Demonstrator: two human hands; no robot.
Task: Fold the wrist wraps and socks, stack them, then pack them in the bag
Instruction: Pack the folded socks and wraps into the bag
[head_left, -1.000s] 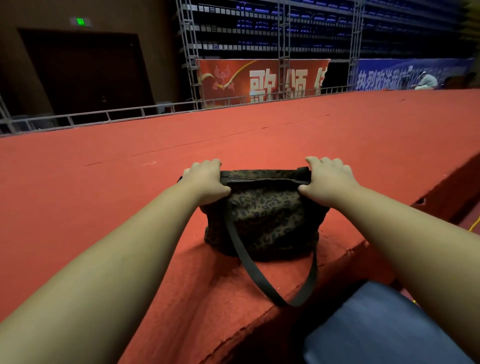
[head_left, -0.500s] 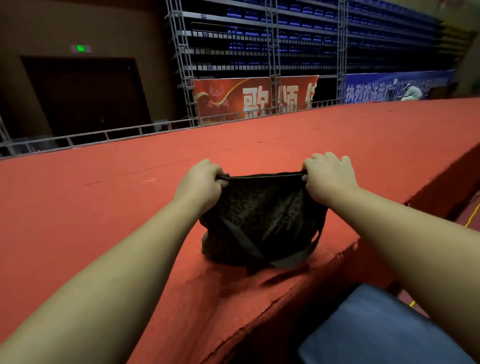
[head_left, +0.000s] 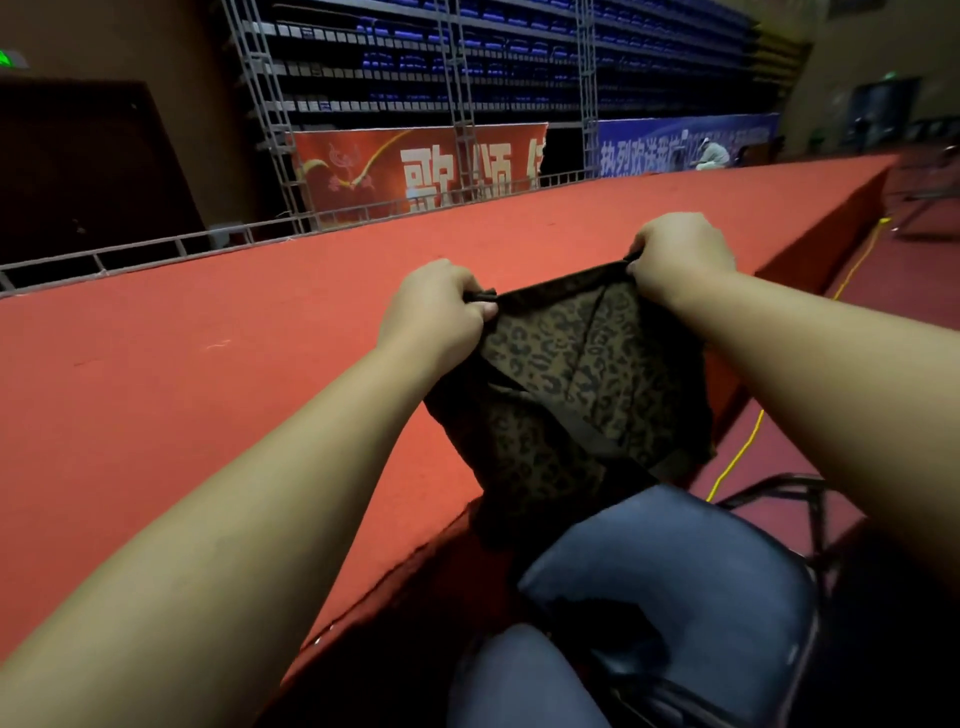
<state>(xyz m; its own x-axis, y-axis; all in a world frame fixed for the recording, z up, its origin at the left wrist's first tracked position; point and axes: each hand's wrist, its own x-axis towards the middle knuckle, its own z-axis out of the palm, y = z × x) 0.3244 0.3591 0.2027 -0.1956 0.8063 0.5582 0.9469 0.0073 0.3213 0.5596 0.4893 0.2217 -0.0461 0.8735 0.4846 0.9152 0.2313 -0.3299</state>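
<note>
The leopard-print bag (head_left: 561, 395) is held up by its top rim at the near edge of the red worktop (head_left: 208, 389), its lower part hanging past that edge. One rim corner is clenched in the left grip (head_left: 434, 312), the other in the right grip (head_left: 678, 249). A blue chair seat (head_left: 675, 561) is seen below that edge.

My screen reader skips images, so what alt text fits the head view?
A left hand and right hand grip the top edge of a leopard-print bag that hangs over the edge of a red carpeted stage, above a blue chair. Behind is a dim hall with a red banner.
</note>
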